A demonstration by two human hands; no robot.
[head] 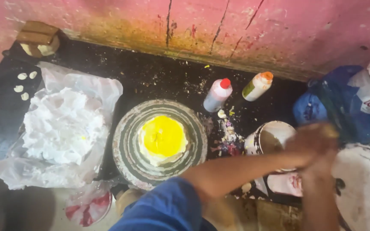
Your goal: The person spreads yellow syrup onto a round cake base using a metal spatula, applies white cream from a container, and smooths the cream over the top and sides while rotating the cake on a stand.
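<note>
Pressing the left hand (309,139) and the right hand (324,156) together at the right of the frame, palms and fingers overlapping in a blur. Not possible to tell whether anything is being clamped between them. Hovering just above and to the right of the white cup (267,136), which is standing at centre right on the dark floor, brownish inside. Reaching the left forearm across from the blue sleeve (168,209) at the bottom centre.

Leaving the yellow-topped cake (163,137) alone on its ringed turntable (127,149) at the middle of the frame, well apart from both hands. Keeping clear of the red-capped bottle (217,96) and the orange-capped bottle (257,86) lying above the cup, near the pink wall (108,17). Ignoring the heap of white cream (61,126) on plastic at the left.

Judging by the clasp: probably rubbing or working something between the palms beside the cup. Going back to the cake likely calling for parting the hands first, then crossing left without brushing the cup's rim.
</note>
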